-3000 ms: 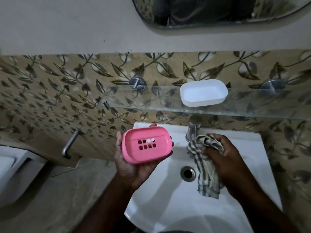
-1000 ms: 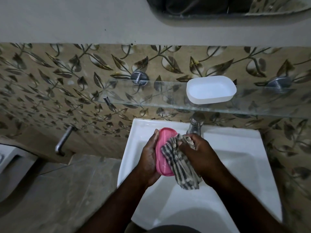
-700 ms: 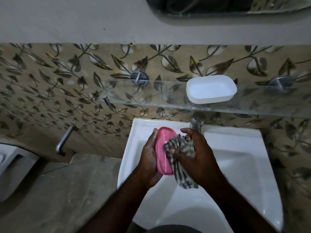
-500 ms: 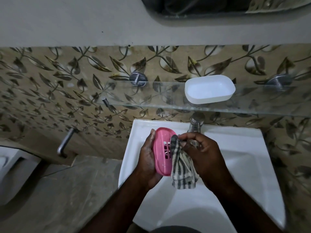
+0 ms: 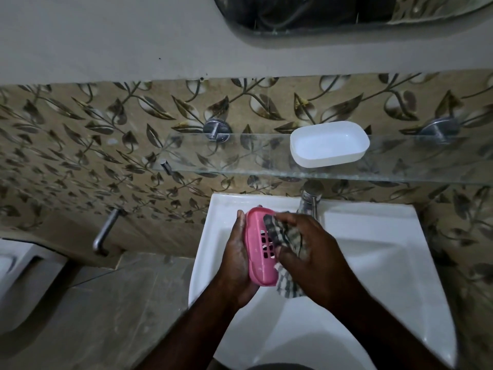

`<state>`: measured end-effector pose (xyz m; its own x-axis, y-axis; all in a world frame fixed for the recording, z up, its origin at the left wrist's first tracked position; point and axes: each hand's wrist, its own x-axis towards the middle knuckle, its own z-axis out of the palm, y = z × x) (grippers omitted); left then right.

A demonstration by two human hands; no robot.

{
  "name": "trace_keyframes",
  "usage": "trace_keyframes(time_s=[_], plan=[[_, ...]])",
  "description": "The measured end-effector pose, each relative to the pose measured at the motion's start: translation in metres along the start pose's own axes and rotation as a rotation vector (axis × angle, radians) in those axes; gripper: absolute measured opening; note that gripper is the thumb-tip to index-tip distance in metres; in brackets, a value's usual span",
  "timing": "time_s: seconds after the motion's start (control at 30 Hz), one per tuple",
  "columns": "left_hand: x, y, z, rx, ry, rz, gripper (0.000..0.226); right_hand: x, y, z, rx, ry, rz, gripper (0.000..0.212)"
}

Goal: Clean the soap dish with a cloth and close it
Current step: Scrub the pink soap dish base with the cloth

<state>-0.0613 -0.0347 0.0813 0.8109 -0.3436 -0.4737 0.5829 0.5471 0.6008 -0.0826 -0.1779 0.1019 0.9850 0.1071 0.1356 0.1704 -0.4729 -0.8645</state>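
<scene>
My left hand [image 5: 237, 252] grips the pink soap dish tray [image 5: 257, 252] on edge over the white sink [image 5: 373, 263], with its slotted inside facing right. My right hand [image 5: 306, 252] holds a striped cloth [image 5: 282, 236] bunched up and pressed against the tray's inside, beside the drain slots. A tail of the cloth hangs below my palm. The white half of the soap dish [image 5: 329, 147] lies open side up on the glass shelf [image 5: 213, 156] above the sink.
A chrome tap [image 5: 309, 201] stands at the back of the sink, just behind my hands. A metal handle [image 5: 105, 232] sticks out from the leaf-patterned wall at the left. A mirror [image 5: 346, 14] hangs above.
The tray has gone from flat in my left palm to held on edge over the sink. My right hand has brought the cloth onto it and rubs up and down across its inside.
</scene>
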Motion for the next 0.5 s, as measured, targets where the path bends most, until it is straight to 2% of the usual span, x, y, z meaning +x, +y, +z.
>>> trace_keyframes(time_s=[0.2,0.33,0.5], plan=[[0.005,0.005,0.001,0.004,0.005,-0.004,0.066,0.003,-0.018,0.005,-0.303,-0.102,-0.226,0.046],[0.004,0.009,-0.004,0.030,0.038,-0.029,0.069,-0.023,-0.010,0.012,-0.354,-0.213,-0.314,0.042],[0.001,0.007,0.009,0.096,0.049,0.033,0.058,0.024,-0.011,0.003,-0.409,-0.063,-0.271,0.036]])
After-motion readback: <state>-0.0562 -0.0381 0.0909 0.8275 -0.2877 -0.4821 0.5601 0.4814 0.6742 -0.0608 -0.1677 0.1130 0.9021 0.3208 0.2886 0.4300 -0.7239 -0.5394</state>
